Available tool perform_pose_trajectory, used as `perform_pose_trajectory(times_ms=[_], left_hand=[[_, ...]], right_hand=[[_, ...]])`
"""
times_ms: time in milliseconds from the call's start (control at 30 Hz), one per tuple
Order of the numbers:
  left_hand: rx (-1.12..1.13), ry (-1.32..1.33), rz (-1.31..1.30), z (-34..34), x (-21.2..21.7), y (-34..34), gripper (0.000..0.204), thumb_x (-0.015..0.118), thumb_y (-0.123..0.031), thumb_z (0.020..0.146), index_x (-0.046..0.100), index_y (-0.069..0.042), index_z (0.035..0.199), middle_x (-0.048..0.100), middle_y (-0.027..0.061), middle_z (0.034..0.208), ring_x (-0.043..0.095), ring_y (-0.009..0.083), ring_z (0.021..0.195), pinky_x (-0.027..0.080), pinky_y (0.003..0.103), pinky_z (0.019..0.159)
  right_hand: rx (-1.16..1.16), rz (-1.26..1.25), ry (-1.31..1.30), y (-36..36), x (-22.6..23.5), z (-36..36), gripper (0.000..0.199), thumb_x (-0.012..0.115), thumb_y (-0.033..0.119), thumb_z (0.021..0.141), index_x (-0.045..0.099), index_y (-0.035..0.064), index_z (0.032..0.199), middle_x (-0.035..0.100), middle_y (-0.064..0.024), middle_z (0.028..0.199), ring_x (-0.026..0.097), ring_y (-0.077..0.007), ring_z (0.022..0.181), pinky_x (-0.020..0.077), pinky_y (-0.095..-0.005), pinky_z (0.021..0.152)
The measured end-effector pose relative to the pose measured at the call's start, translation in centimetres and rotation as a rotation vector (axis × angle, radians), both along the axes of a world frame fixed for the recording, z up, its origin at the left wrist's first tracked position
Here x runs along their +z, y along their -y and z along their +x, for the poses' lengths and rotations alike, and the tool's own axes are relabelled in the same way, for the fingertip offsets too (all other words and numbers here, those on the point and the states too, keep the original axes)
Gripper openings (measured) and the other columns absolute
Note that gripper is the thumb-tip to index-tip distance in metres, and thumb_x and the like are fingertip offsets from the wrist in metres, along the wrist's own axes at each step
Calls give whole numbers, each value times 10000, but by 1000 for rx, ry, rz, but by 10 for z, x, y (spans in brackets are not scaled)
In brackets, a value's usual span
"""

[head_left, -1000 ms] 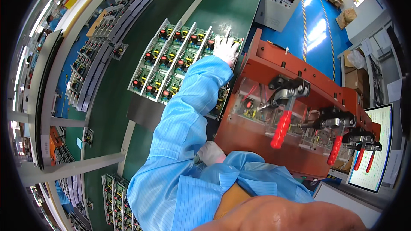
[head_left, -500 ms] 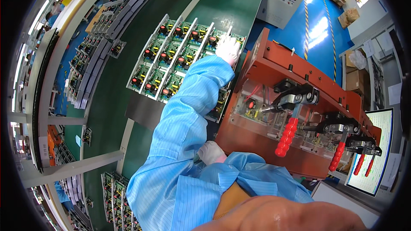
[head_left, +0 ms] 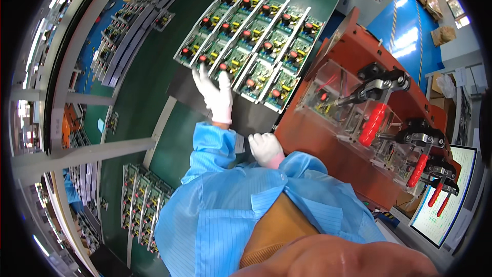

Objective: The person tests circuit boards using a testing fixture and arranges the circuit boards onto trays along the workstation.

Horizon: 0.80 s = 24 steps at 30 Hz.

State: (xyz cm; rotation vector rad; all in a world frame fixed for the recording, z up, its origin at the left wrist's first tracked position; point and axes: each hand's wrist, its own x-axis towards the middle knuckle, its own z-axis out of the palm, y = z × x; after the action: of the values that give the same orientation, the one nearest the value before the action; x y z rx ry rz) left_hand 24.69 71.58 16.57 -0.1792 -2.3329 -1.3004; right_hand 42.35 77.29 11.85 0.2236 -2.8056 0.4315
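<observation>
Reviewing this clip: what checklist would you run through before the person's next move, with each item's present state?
1. Left hand gloved and free: ok; fingers spread, with nothing visible in the grasp.
2. Left hand apart from the circuit boards: cannot tell; fingertips overlap the near edge in this view.
3. Right hand free: cannot tell; gloved fingers are curled, hiding the palm.
4. Circuit boards component side up: ok; they lie in rows between pale rails.
5. Red-handled toggle clamps latched on the red fixture: cannot tell; their locking is unclear.
6. Monitor on: ok; the screen is lit.
</observation>
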Motion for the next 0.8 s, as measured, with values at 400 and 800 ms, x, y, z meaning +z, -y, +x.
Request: perform_pose_trajectory(times_ms=[400, 800], left_hand=[[-165, 701, 25, 43, -38, 8, 722, 425, -505, 863, 224, -42, 1379, 278, 191, 1385, 401, 316, 1194, 281, 322, 1004], [-96, 485, 29, 42, -21, -4, 625, 511, -457, 821, 383, -70, 1294, 449, 168, 1202, 453, 328, 1100, 359, 363, 922]], right_hand=[[-2, 8, 14, 7, -1, 4, 218, 527, 150, 760, 544, 28, 939, 500, -108, 772, 503, -285, 645, 411, -372, 624], [-25, 24, 20, 7, 8, 5, 141, 469, 134, 795, 517, 39, 888, 509, -108, 769, 508, -285, 669, 417, -374, 667]])
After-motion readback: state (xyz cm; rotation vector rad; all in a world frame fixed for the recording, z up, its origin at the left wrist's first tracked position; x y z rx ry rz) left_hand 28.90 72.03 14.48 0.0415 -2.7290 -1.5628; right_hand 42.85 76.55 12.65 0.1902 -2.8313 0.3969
